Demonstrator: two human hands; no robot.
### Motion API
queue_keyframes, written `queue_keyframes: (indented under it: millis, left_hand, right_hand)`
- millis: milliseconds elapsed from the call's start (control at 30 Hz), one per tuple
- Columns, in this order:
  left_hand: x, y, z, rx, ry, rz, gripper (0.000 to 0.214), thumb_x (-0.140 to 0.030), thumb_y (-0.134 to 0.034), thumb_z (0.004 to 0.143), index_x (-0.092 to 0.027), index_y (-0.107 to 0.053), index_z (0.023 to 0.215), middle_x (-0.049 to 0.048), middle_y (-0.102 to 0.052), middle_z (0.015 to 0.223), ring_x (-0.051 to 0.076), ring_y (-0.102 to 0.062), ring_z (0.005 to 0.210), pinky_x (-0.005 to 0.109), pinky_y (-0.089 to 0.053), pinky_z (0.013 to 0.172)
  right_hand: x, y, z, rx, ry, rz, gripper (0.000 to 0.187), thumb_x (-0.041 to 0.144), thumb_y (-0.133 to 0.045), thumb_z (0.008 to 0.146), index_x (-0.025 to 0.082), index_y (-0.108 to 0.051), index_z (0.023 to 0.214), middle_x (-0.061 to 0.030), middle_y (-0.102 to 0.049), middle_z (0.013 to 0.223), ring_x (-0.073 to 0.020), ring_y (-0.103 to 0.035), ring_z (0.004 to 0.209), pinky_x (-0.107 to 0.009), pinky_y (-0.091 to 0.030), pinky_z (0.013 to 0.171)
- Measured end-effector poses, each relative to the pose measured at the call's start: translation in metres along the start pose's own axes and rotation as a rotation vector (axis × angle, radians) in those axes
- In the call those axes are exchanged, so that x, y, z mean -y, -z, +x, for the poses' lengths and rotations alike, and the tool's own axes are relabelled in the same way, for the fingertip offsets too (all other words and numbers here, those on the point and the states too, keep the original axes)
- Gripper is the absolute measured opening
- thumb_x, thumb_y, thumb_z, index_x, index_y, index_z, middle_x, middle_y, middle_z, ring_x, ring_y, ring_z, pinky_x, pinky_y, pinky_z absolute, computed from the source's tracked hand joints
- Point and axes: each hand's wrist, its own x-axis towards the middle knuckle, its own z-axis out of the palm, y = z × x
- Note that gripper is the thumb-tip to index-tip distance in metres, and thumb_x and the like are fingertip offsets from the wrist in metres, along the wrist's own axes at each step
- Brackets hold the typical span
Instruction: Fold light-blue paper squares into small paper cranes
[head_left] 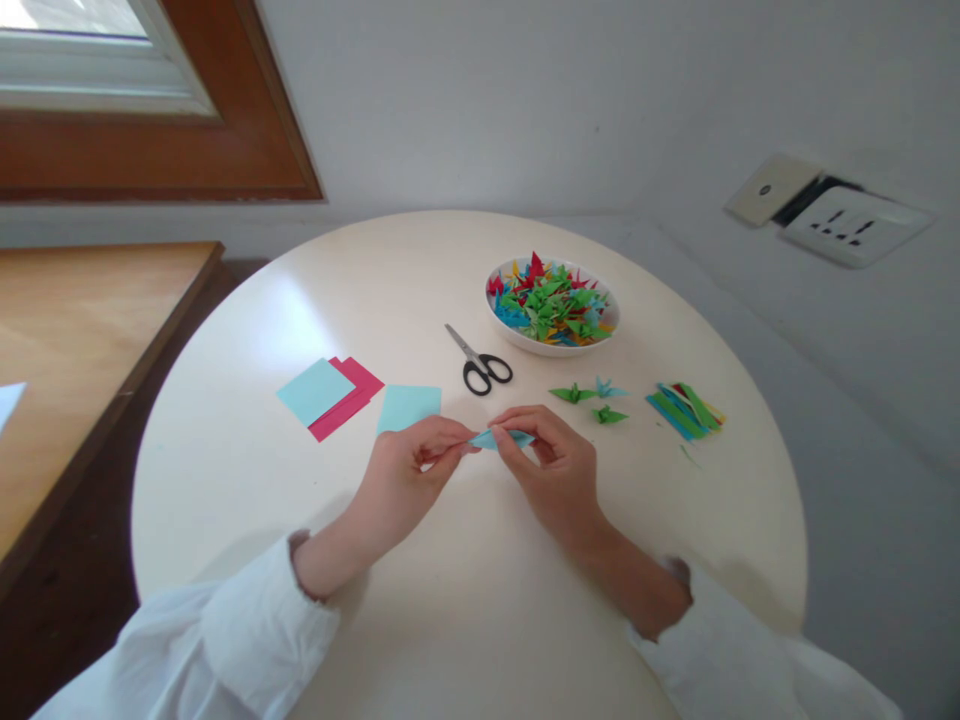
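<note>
Between my two hands is a small piece of folded light-blue paper (491, 439), held just above the table. My left hand (411, 462) pinches its left tip between thumb and fingers. On the other side, my right hand (553, 462) grips the paper, its thumb lying across the front and partly covering it. A flat light-blue paper square (410, 405) lies just behind my left hand. Three folded paper cranes, two green (574, 394) and one light blue (609, 388), rest beyond my right hand.
Scissors (480, 368) with black handles lie behind my hands. A white bowl (551, 347) full of colourful paper cranes stands at the back. Light-blue and red paper squares (319, 392) lie left, cut paper strips (686, 411) right. All are on a round white table (375, 270).
</note>
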Motion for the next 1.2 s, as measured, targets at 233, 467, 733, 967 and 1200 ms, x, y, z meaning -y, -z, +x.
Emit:
queue_keyframes:
  millis: [233,467,733,967,1200]
  left_hand:
    - [0.0013,-0.0004,0.0000,0.010,0.064,-0.061,0.007,-0.021,-0.057,0.077,-0.016,-0.061,0.080,0.0045,-0.073,0.076,0.016,-0.069,0.068,0.021,-0.052,0.056]
    - [-0.0028,-0.0012,-0.0002,0.032,0.117,-0.109,0.009,-0.021,-0.060,0.074,-0.016,-0.060,0.082,0.0046,-0.073,0.079,0.016,-0.069,0.074,0.024,-0.055,0.067]
    - [-0.0035,-0.0025,0.0014,0.057,0.109,-0.093,0.011,-0.024,-0.058,0.076,-0.015,-0.059,0.083,0.0047,-0.072,0.073,0.016,-0.068,0.068,0.022,-0.053,0.057]
    - [-0.0038,-0.0035,0.0008,0.066,0.095,-0.061,0.007,-0.023,-0.057,0.077,-0.018,-0.057,0.081,0.0032,-0.073,0.073,0.016,-0.068,0.068,0.021,-0.051,0.054]
    - [-0.0022,-0.0030,0.0000,0.058,0.082,-0.037,0.009,-0.025,-0.056,0.077,-0.017,-0.059,0.082,0.0032,-0.072,0.074,0.016,-0.068,0.067,0.021,-0.051,0.052]
  right_hand:
    - [-0.0008,0.0000,-0.0006,-0.004,0.024,-0.019,0.005,0.018,-0.060,0.076,0.021,-0.062,0.073,-0.0033,-0.064,0.080,-0.0156,-0.061,0.077,-0.029,-0.052,0.069]
    - [-0.0006,0.0005,-0.0003,0.004,0.069,-0.033,0.006,0.016,-0.059,0.076,0.021,-0.061,0.074,-0.0032,-0.064,0.080,-0.0153,-0.061,0.077,-0.030,-0.052,0.070]
    - [0.0010,0.0005,-0.0013,0.041,0.149,-0.073,0.007,0.014,-0.059,0.076,0.020,-0.060,0.075,-0.0030,-0.064,0.079,-0.0148,-0.062,0.075,-0.029,-0.052,0.069]
    - [0.0038,0.0001,0.0008,0.029,0.204,-0.155,0.008,0.014,-0.058,0.077,0.021,-0.059,0.074,-0.0027,-0.066,0.078,-0.0146,-0.062,0.074,-0.029,-0.051,0.069]
    - [0.0065,0.0002,0.0013,0.020,0.228,-0.194,0.009,0.014,-0.057,0.077,0.022,-0.059,0.073,-0.0024,-0.066,0.077,-0.0149,-0.062,0.073,-0.029,-0.051,0.068]
